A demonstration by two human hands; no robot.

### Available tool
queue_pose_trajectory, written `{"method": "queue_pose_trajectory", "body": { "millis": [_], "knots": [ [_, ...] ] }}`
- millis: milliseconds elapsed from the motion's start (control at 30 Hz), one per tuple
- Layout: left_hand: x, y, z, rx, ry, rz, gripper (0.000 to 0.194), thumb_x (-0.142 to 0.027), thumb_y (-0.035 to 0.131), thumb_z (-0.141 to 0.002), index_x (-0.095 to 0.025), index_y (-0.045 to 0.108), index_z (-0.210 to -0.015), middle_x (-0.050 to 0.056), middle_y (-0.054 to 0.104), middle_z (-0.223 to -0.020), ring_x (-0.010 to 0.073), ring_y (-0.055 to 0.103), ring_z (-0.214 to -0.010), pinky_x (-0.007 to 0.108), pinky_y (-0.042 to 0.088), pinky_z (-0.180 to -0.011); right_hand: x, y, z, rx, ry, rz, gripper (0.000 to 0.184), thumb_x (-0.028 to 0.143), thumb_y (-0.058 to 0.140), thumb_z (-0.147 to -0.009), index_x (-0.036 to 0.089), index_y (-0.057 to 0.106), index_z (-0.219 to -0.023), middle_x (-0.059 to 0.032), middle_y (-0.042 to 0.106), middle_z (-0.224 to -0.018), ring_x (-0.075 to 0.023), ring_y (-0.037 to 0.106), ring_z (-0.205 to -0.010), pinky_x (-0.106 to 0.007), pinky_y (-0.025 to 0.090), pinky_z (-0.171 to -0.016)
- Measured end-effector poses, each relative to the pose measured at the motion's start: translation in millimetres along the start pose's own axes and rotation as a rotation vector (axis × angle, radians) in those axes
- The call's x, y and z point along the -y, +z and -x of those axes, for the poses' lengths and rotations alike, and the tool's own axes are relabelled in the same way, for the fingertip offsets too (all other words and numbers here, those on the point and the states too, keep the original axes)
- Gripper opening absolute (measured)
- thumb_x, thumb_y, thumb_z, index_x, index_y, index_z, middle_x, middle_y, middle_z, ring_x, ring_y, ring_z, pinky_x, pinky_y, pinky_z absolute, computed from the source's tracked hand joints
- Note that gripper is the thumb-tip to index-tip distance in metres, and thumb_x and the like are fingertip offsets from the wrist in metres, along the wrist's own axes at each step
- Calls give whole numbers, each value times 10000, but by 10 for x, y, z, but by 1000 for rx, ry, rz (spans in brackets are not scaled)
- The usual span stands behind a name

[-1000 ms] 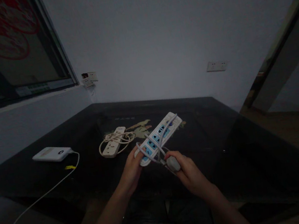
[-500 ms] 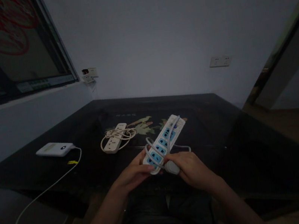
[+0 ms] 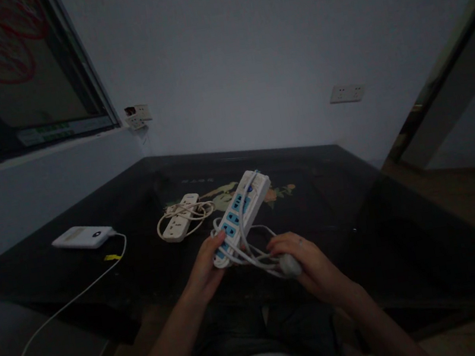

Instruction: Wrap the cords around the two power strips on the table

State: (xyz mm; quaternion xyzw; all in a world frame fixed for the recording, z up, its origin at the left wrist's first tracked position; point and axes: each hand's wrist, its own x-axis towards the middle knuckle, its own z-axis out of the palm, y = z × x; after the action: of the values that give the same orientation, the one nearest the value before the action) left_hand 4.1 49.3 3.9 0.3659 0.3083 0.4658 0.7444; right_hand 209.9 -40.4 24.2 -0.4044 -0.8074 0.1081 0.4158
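Observation:
A white power strip with blue sockets (image 3: 246,208) is held tilted above the dark table, its far end raised to the right. My left hand (image 3: 206,264) grips its near end, thumb on top across the sockets. The strip's own white cord (image 3: 249,254) loops loosely around it and runs across to the right. My right hand (image 3: 307,260) is closed on the cord close to its plug (image 3: 290,266), which sticks out under the fingers. Beyond my left hand lies a second, off-white power strip (image 3: 177,226) with its cord coiled over it.
A white power bank (image 3: 82,237) with a cable (image 3: 72,301) lies on the table's left side, near a yellow tag (image 3: 112,257). The black table (image 3: 320,189) reaches the wall, which carries sockets (image 3: 347,93). A window (image 3: 22,68) is at left.
My left hand has shifted left and up with the power strip. My right hand has pulled the plug and cord to the right, away from the strip, and the loops look looser.

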Motion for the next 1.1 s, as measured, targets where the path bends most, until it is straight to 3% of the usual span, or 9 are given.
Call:
{"method": "queue_pose_trajectory", "body": {
  "millis": [67,133,200,333,467,633,767,967,1100],
  "knots": [
    [-55,-66,-20,-20,35,16,252,-356,731,-687,-117,662,-728,33,671,-592,144,615,-498,226,506,-472,-76,-120,129,-243,123,-223,192,138,481,-864,251,537,-1009,-59,684,-998,-199,651,-955,-350,504,-811],
    [-104,-114,-29,-8,62,8,260,-365,724,-693,-118,663,-750,31,669,-594,133,599,-476,212,489,-426,-175,-254,263,-415,225,-417,107,203,508,-890,267,500,-975,-9,686,-765,-205,686,-828,-378,513,-810],
    [-123,-133,-22,38,66,-16,304,-394,748,-666,-113,665,-747,28,660,-576,123,578,-450,201,473,-385,-275,-372,376,-442,306,-530,96,287,552,-889,260,492,-958,8,658,-638,-221,695,-743,-393,523,-777],
    [-61,-109,23,111,3,-49,381,-453,782,-622,-101,668,-713,36,654,-556,126,576,-453,208,492,-391,-401,-489,490,-527,441,-596,210,358,639,-840,243,497,-945,16,642,-600,-210,691,-702,-360,539,-707],
    [48,-101,85,91,-44,-32,418,-463,797,-601,-94,677,-756,49,667,-590,137,585,-475,228,504,-410,-464,-488,499,-676,552,-662,324,399,721,-758,228,505,-930,16,631,-591,-210,689,-670,-277,532,-524],
    [181,-151,235,88,-56,-56,474,-528,790,-590,-94,687,-750,70,684,-610,135,569,-473,236,497,-426,-573,-484,535,-871,633,-695,434,404,805,-649,212,525,-918,33,624,-586,-185,685,-622,-236,542,-476],
    [280,-145,370,1,-32,-2,459,-528,768,-620,-107,692,-786,70,701,-639,139,584,-491,225,485,-427,-607,-449,610,-878,694,-723,459,414,818,-629,196,532,-915,38,620,-582,-166,680,-611,-229,561,-499],
    [438,-213,480,-57,-55,-3,509,-576,798,-531,-120,676,-721,44,664,-566,148,572,-468,235,471,-414,-712,-308,686,-916,771,-739,469,420,830,-594,189,534,-875,47,599,-598,-149,663,-590,-214,526,-468],
    [521,-362,580,-206,60,-155,507,-404,874,-458,-148,686,-853,59,721,-773,214,661,-686,287,528,-595,-826,-254,569,-823,785,-718,386,419,771,-653,192,565,-887,101,484,-503,-62,476,-407,-174,409,-398]
  ]
}}
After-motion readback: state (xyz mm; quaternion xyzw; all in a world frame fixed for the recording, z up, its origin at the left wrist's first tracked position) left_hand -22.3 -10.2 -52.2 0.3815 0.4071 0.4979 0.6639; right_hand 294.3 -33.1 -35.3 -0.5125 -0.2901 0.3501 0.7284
